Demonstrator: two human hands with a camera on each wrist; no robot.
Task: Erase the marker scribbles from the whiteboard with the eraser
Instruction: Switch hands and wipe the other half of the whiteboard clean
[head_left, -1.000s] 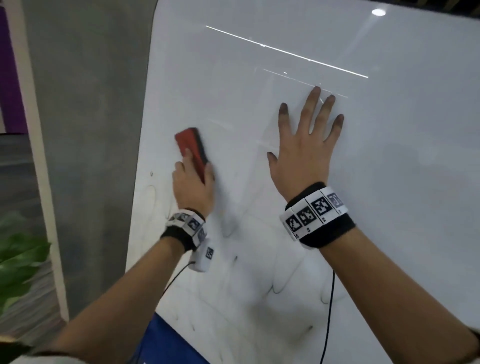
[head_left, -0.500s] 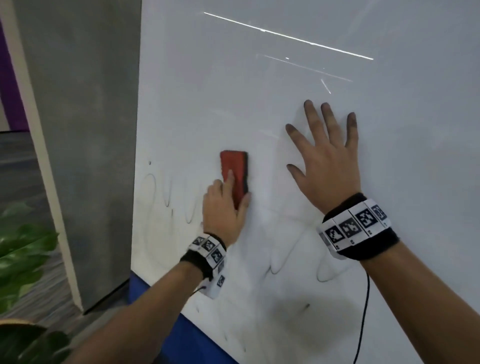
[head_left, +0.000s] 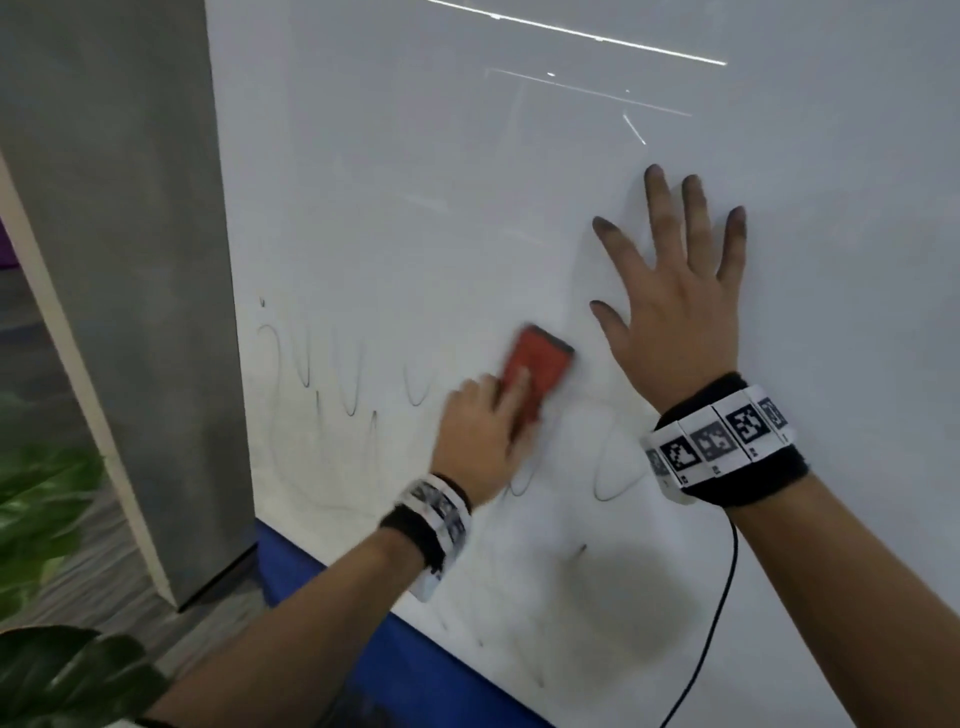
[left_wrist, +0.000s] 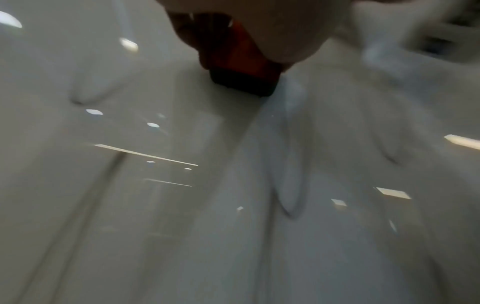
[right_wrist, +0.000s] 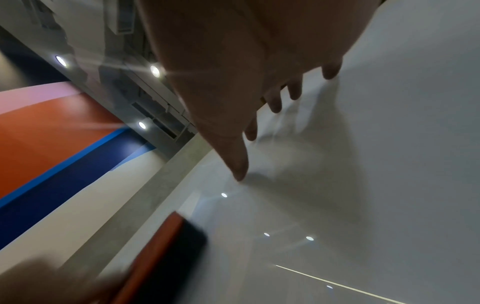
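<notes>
Head view is showing me the left hand (head_left: 480, 426) gripping the red eraser (head_left: 535, 371), its fingers (head_left: 511, 400) clamped over the eraser's back, pressing it against the whiteboard (head_left: 467, 182) toward the board's lower left area. I am seeing the right hand (head_left: 675, 306) lying flat on the whiteboard just beside the eraser, nearer the middle of the board, its fingers spread apart and holding nothing, the tips darkened. Black marker scribbles (head_left: 353, 384) are looping between the eraser and the left edge, with more strokes and a grey smudge running toward the bottom edge. The left wrist view is blurring; the eraser (left_wrist: 241, 67) is showing its dark pad against the whiteboard.
</notes>
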